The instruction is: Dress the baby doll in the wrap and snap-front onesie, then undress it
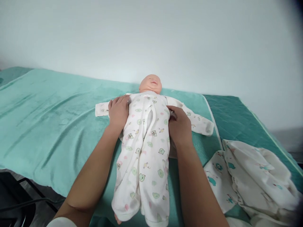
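A baby doll (151, 83) lies on its back, its head away from me. It wears white patterned trousers (153, 151) that reach up over its chest, where a slit shows in the middle. Beneath them a long-sleeved white top (201, 123) spreads its sleeves out to both sides. My left hand (119, 111) rests on the top by the doll's shoulder, fingers laid over the cloth. At the other side, my right hand (179, 124) has thumb and finger closed on the edge of the clothing. Its other fingers are curled and partly hidden.
A light green blanket (52, 110) covers much of the table, with a darker green cover (234, 113) at the right. A heap of white printed baby clothes (258, 176) lies at the lower right. Behind stands a plain wall (151, 37). A black chair (14, 198) is at the lower left.
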{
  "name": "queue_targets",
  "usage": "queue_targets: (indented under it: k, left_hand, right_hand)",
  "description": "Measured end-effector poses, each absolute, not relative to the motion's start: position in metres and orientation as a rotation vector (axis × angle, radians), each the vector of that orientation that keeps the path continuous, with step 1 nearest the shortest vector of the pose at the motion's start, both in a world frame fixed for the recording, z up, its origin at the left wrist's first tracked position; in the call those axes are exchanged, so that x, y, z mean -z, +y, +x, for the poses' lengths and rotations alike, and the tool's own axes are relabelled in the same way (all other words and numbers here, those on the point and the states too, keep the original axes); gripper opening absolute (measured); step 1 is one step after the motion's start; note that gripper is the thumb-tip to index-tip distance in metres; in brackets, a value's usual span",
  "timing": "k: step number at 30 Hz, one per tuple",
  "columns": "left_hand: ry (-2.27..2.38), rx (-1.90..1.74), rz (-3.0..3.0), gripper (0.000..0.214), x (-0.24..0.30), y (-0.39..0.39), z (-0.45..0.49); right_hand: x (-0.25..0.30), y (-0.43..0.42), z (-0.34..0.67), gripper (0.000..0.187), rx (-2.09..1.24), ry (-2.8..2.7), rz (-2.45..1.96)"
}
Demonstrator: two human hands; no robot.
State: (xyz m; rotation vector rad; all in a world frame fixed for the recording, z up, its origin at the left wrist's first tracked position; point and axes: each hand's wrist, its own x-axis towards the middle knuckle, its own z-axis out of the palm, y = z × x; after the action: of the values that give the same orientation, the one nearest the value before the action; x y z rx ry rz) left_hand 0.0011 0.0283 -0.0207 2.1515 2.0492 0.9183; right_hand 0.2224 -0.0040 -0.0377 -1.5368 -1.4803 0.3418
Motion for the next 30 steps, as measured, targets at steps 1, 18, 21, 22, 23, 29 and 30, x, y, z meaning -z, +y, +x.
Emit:
queue_targets:
  k: [1,18,21,22,23,29,30]
  left_hand:
    - [2.046,-0.912,2.156,0.041,0.021,0.028,0.001]
    - [2.014,-0.914,2.193,0.029,0.022,0.028,-0.005]
    - [1.975,-0.907,2.228,0.028,0.022,0.028,-0.007]
    - [1.967,-0.906,2.231,0.027,0.022,0.028,-0.008]
    - [1.964,-0.906,2.229,0.026,0.022,0.028,-0.009]
    - [1.943,-0.940,2.209,0.021,0.025,0.036,-0.012]
    - [1.927,-0.952,2.214,0.021,0.026,0.038,-0.013]
  right_hand:
    - [0.039,-0.003,0.225,0.044,-0.330,-1.481,-1.549]
    - [0.003,-0.038,0.188,0.029,-0.169,-1.722,-1.228]
    - [0.001,-0.042,0.178,0.036,-0.198,-1.876,-1.271]
    - [0.002,-0.042,0.177,0.038,-0.163,-1.892,-1.311]
    - [0.003,-0.042,0.175,0.042,-0.131,-1.894,-1.356]
    - [0.012,-0.033,0.183,0.056,-0.374,-1.618,-1.650]
    - [0.013,-0.031,0.187,0.054,-0.445,-1.528,-1.702]
